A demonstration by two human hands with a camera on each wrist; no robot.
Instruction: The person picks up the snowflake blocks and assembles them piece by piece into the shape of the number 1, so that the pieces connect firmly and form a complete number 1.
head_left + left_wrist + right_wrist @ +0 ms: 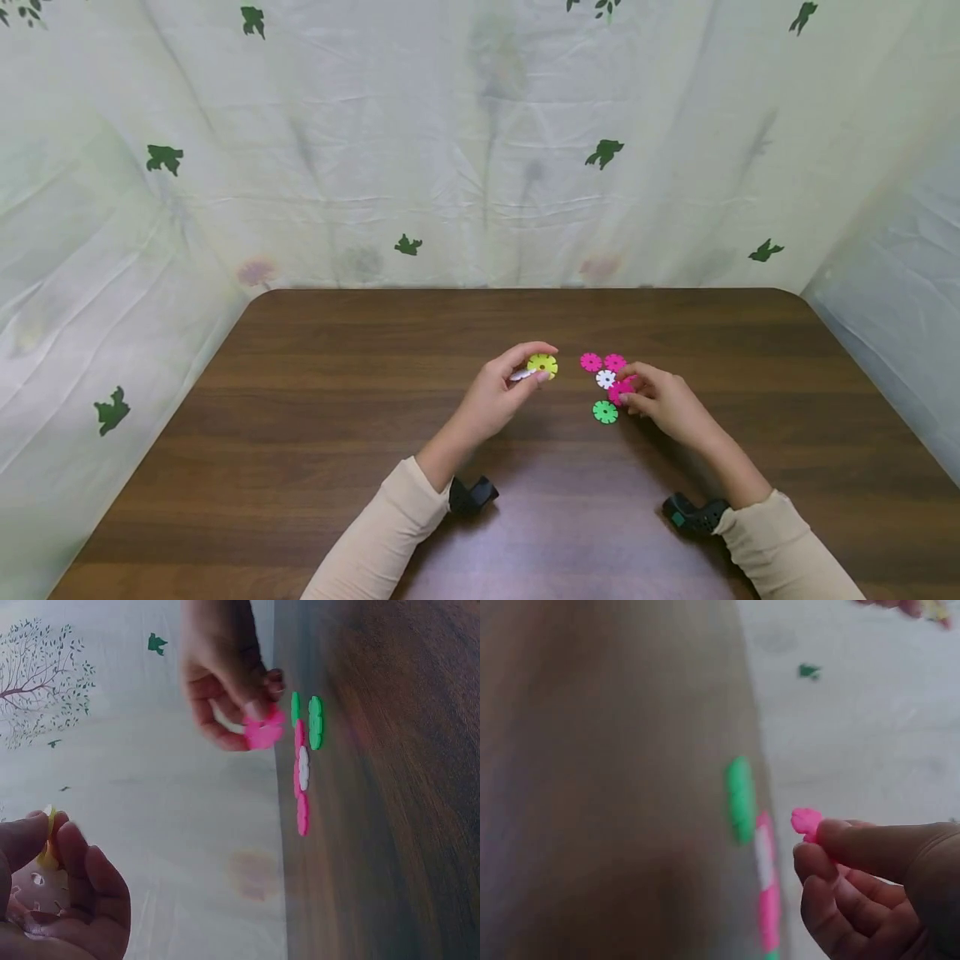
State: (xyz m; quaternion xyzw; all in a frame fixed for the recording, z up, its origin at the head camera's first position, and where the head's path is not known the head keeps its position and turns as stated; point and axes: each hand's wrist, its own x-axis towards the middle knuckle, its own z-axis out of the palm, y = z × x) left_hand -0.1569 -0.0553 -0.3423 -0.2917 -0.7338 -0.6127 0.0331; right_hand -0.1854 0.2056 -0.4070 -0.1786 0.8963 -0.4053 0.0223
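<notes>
My left hand (491,392) pinches a yellow notched disc (542,363) between thumb and fingers, raised above the table. A white disc (521,376) juts out edge-on beside the yellow one, in the same hold. Over on the right, my right hand (671,407) holds a pink notched disc (619,392) by its edge; in the right wrist view thumb and fingertips pinch this pink disc (806,823). Flat on the table around that hand lie pink discs (591,362), a white disc (606,379) and a green disc (605,412). A second green disc (295,709) shows only in the left wrist view.
The discs lie on a dark brown wooden table (337,433). A pale curtain (450,150) with green bird shapes hangs behind the far edge and along both sides. Black wrist cameras (472,496) are strapped below both hands.
</notes>
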